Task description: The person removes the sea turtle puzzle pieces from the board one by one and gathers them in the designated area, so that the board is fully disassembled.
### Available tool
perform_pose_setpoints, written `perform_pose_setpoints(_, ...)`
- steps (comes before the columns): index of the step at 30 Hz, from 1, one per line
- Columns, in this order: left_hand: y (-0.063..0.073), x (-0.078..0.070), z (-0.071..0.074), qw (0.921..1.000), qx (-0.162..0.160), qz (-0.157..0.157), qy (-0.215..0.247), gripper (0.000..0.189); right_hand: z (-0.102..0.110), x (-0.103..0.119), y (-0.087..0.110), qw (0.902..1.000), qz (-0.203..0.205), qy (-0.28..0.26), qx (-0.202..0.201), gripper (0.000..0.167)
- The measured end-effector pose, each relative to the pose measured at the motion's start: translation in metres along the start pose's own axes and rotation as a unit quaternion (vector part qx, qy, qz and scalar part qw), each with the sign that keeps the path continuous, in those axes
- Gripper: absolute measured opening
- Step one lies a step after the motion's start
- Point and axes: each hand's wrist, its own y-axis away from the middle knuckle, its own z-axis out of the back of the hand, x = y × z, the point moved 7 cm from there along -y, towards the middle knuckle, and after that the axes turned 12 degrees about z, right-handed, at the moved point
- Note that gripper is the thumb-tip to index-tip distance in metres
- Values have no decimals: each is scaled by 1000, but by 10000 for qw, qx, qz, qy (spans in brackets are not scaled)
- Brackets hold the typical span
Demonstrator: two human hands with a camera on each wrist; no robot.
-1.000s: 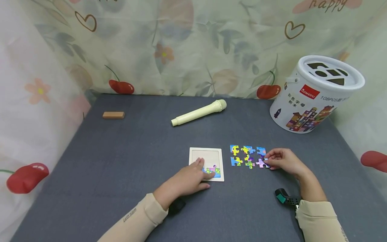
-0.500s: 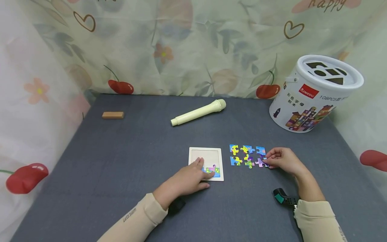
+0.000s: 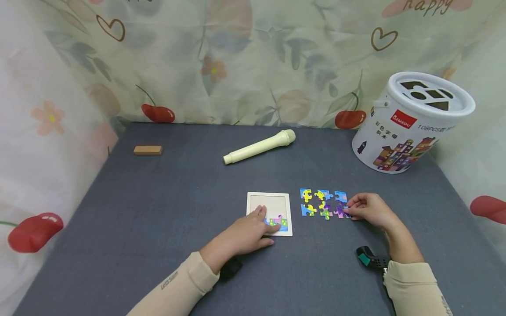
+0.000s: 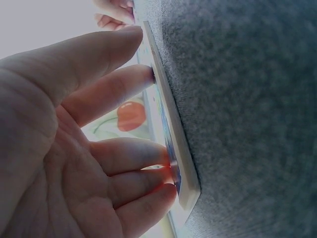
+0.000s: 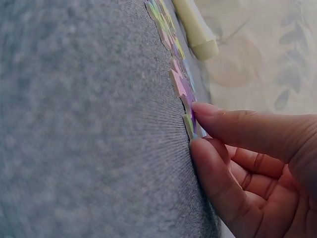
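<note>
In the head view my left hand (image 3: 245, 237) rests on a square wooden puzzle tray (image 3: 272, 202), its fingertips over the joined pink, green and blue pieces (image 3: 280, 222) along the lower part. The left wrist view shows those fingers spread and extended, touching down inside the rim. My right hand (image 3: 371, 213) is at the right end of two rows of loose jigsaw pieces (image 3: 326, 213). Between thumb and forefinger it pinches a puzzle piece (image 5: 193, 121) with purple and green on it, beside a lilac piece (image 5: 177, 83). The fingertips hide part of the held piece.
A cream toy microphone (image 3: 258, 147) lies behind the tray. A small wooden block (image 3: 148, 150) is at the back left. At the back right stands a white bucket (image 3: 411, 127) with shaped holes in its lid. Printed cloth (image 3: 245, 87) hangs around the dark table (image 3: 178, 188).
Purple now shows over the lilac piece by my right fingertips, where more lilac showed before. My right hand has barely shifted, and the left hand stays on the tray.
</note>
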Motion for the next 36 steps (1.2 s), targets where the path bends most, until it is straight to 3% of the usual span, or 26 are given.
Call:
perform_pose_setpoints(13,0,0,-1,9999,-121,-39,-100,40,5,-3,0,9992,-191,-249,228,37)
perform_pose_setpoints(22,0,4,5,9997,-114,-180,116,41,5,14,-6,9992,74,-206,329,43)
perform_pose_setpoints(30,-3,32,12,9976,57,427,544,59,-18,51,-26,9969,535,-115,563,37)
perform_pose_setpoints(36,-3,43,13,9951,145,617,757,68,-47,74,-50,9933,880,59,747,32)
